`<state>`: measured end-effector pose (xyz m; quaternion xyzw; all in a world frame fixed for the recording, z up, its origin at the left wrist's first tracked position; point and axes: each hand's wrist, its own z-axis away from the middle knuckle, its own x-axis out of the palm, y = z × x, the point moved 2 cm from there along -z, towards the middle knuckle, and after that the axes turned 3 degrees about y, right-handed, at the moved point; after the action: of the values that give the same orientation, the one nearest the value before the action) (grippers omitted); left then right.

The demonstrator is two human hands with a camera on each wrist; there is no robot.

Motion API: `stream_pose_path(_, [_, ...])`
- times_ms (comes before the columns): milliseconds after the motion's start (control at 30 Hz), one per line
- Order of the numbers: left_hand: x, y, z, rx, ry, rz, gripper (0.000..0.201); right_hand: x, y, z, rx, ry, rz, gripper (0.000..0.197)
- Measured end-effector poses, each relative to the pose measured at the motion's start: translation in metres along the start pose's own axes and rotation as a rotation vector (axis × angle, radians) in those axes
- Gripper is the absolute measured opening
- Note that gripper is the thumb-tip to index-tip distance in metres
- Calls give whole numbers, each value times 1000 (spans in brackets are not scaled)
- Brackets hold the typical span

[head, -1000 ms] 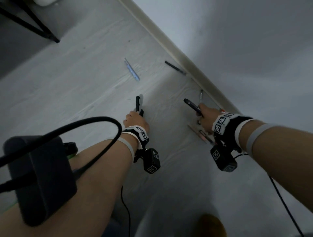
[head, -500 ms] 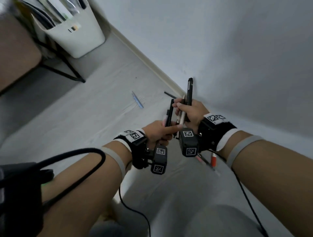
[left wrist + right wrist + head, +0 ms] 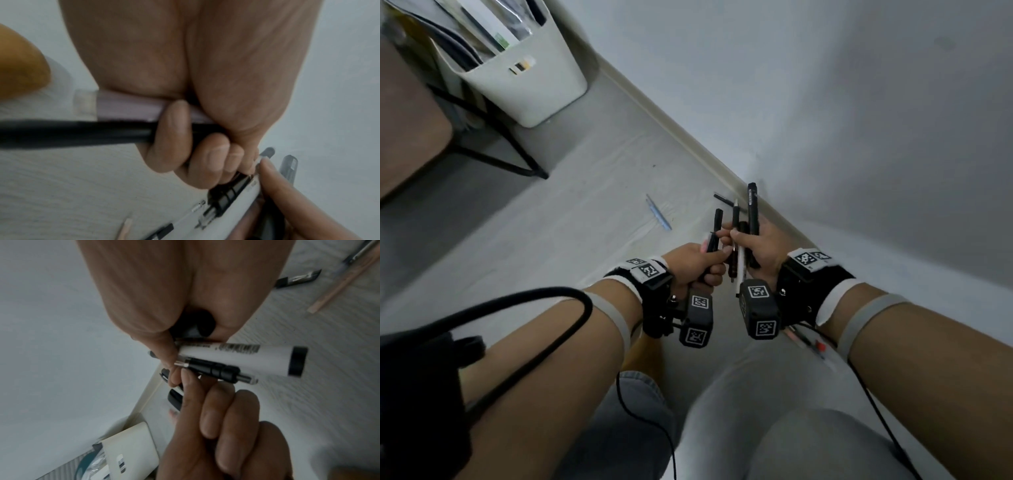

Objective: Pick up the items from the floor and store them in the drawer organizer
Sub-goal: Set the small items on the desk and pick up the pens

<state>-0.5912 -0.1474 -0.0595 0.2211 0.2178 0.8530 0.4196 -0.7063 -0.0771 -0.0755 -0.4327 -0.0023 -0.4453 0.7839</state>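
Both fists clenched: left hand [image 3: 697, 262] grasps a smooth black pen [image 3: 715, 233], right hand [image 3: 763, 245] slim cylindrical pens [image 3: 752, 212].

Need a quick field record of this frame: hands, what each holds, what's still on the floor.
left hand: grips a black pen and a pink item
right hand: grips a bundle of pens, including a white marker and a tall black marker
hands: close together, raised off the floor
still on floor: blue pen, black pen by baseboard, red-tipped pen
drawer organizer: not in view
nearby: white bin
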Motion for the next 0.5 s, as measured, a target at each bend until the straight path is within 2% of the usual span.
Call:
stream_pose_path(133, [2,-18,-12,-6,67,61,23,-14,10,-7,9,101,46,19])
stream_pose_path(267, [-5,-40,-13,-71,38,23,29,-15,1,-6,47,54,52,16])
stream_pose_path(333, [-10,-44,-8,-82,18,-53,30,-10,-6,-5,-58,70,217,17])
stream_pose_path(433, [-15,-41,4,-104,-31,-141,28,0,-19,-2,-294,164,563,19])
stream_pose_path(500, [-18,-40,10,-103,-61,-201,27,7,-26,2,-374,174,718,19])
